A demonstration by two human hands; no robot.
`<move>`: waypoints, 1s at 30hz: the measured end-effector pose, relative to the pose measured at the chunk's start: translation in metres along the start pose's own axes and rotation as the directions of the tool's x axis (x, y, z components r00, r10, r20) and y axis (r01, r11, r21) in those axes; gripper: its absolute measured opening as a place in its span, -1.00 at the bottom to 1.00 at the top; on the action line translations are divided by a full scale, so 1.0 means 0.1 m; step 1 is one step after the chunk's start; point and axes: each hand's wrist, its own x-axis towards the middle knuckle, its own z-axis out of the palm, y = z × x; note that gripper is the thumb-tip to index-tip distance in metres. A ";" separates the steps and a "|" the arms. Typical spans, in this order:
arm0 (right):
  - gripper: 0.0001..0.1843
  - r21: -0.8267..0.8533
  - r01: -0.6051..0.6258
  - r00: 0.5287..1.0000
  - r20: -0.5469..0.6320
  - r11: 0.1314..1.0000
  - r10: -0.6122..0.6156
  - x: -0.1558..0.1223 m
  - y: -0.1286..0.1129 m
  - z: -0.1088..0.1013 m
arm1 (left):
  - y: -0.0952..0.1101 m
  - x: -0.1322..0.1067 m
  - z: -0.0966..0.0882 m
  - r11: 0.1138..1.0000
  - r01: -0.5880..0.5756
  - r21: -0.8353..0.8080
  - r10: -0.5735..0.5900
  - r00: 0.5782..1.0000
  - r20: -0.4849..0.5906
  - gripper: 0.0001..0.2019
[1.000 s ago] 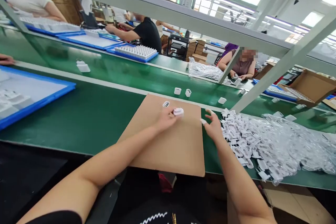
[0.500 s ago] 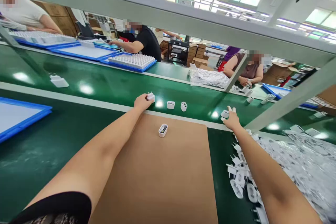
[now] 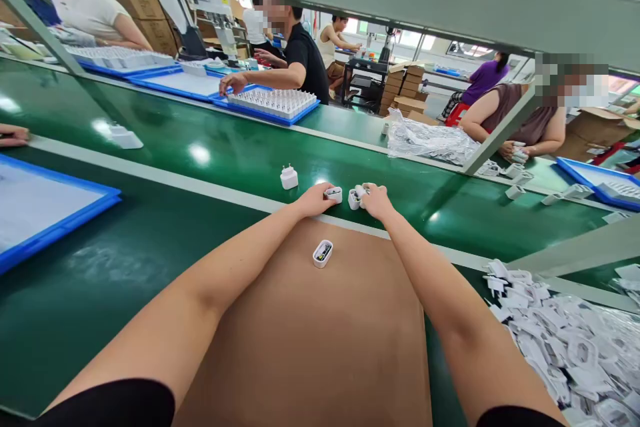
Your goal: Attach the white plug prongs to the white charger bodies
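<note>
Both my arms reach out over a brown cardboard sheet [image 3: 310, 340] to the green conveyor belt [image 3: 210, 147]. My left hand [image 3: 314, 200] closes its fingers on a small white charger shell [image 3: 334, 194] on the belt. My right hand [image 3: 376, 201] grips a second white shell [image 3: 355, 197] right beside it. A finished white charger with two prongs [image 3: 289, 177] stands on the belt just left of my left hand. Another open white shell [image 3: 323, 253] lies on the cardboard below my hands.
A heap of white plug parts [image 3: 560, 340] lies at the right. A blue-rimmed tray [image 3: 55, 207] sits at the left. Across the belt several people work at blue trays [image 3: 273, 105] of chargers, with a pile of plastic bags [image 3: 430, 140] and cardboard boxes beyond.
My left hand has let go of the pronged charger on the belt and moved right onto a shell. My right hand came left from the far shell to the one beside it.
</note>
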 end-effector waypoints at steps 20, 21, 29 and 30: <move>-0.09 -0.082 0.317 0.937 0.184 0.945 -0.299 -2.59 -0.01 -0.33 | 1.03 -2.38 0.22 0.958 -0.270 -0.098 0.271 0.962 0.001 -0.74; -0.02 -0.047 0.338 0.926 0.195 0.940 -0.323 -2.66 0.08 -0.39 | 1.06 -2.44 0.33 0.960 -0.263 -0.098 0.266 0.964 0.016 -0.74; -0.63 -0.431 -0.290 0.957 -0.147 0.854 0.251 -2.77 1.11 -1.24 | 1.13 -2.75 0.65 0.924 -0.355 -0.143 0.360 0.933 0.007 -0.80; -0.66 -0.448 -0.330 0.944 -0.148 0.831 0.295 -2.74 1.20 -1.28 | 1.12 -2.78 0.68 0.910 -0.384 -0.156 0.392 0.920 0.018 -0.82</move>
